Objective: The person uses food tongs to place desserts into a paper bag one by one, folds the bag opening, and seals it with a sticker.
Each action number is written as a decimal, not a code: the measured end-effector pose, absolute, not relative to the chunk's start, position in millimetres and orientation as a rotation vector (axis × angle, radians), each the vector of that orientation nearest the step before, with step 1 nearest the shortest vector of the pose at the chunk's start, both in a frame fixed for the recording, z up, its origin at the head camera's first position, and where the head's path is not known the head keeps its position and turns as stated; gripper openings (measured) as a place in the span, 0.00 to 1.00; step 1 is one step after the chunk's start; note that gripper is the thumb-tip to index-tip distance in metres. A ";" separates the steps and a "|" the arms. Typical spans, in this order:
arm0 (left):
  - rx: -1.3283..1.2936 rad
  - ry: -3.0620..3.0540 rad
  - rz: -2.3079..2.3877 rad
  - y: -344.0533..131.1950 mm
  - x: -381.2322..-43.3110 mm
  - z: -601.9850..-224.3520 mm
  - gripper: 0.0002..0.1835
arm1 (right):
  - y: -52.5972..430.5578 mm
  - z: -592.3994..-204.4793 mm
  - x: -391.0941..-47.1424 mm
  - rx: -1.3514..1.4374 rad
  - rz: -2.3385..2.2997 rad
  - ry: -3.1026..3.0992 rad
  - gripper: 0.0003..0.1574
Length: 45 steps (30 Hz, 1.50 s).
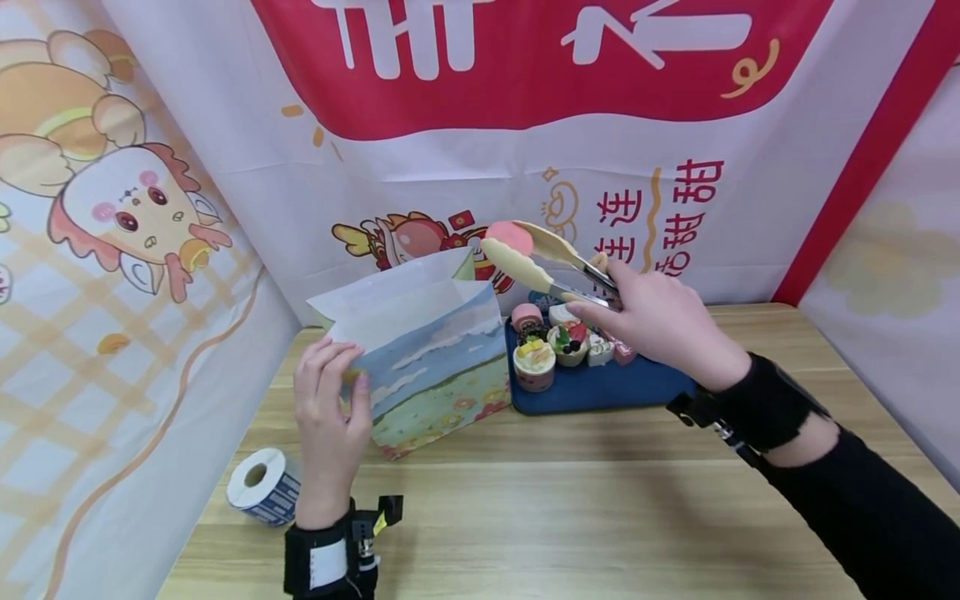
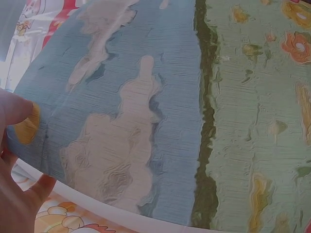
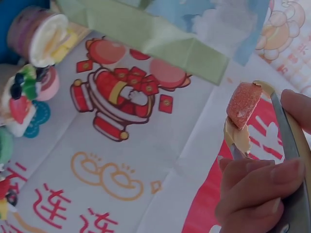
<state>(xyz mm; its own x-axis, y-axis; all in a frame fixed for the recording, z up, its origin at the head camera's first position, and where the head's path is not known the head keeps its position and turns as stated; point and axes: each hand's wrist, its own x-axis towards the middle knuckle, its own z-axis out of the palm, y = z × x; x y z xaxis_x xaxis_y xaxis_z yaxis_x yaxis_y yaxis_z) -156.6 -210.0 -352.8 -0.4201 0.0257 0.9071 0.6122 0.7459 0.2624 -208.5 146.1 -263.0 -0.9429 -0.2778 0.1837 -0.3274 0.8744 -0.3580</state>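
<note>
My left hand (image 1: pixel 330 417) pinches the left edge of a paper bag (image 1: pixel 442 358) printed with sky, clouds and flowers. The bag stands upright with its top open. In the left wrist view the thumb presses the bag's printed side (image 2: pixel 170 116). Kitchen tongs (image 1: pixel 517 267) with cream-coloured tips are in my right hand (image 1: pixel 663 317). Between those tips sits a small round pink sweet (image 1: pixel 512 237), held above the bag's right top corner. The right wrist view shows the pink sweet (image 3: pixel 244 104) as thick and rough-surfaced. What lies inside the bag is hidden.
Right of the bag lies a blue tray (image 1: pixel 622 387) with several small cakes, among them a cup dessert (image 1: pixel 534 367). A label roll (image 1: pixel 266 487) stands on the wooden table (image 1: pixel 525 517) at left. Printed cloths (image 1: pixel 450 167) wall the back and sides.
</note>
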 end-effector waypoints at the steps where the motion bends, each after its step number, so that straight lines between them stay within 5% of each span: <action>1: -0.487 -1.913 -0.712 -209.9 -156.6 -352.6 0.14 | 142.9 -260.3 -208.3 0.480 0.603 -2.918 0.54; 27: -0.465 -1.939 -0.703 -206.2 -155.3 -349.9 0.15 | 82.6 -240.2 -208.1 0.728 0.410 -2.891 0.45; 45: -0.457 -1.935 -0.702 -205.3 -154.4 -350.0 0.14 | 95.2 -245.6 -208.4 0.665 0.462 -2.872 0.56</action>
<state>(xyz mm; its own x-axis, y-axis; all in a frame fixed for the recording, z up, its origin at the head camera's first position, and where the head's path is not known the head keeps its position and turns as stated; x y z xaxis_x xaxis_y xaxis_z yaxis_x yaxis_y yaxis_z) -154.4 -205.3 -350.0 -0.4413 0.0147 0.8972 0.5863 0.7616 0.2759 -208.4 95.2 -245.6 -0.8890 -0.4019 0.2196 -0.4505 0.8536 -0.2615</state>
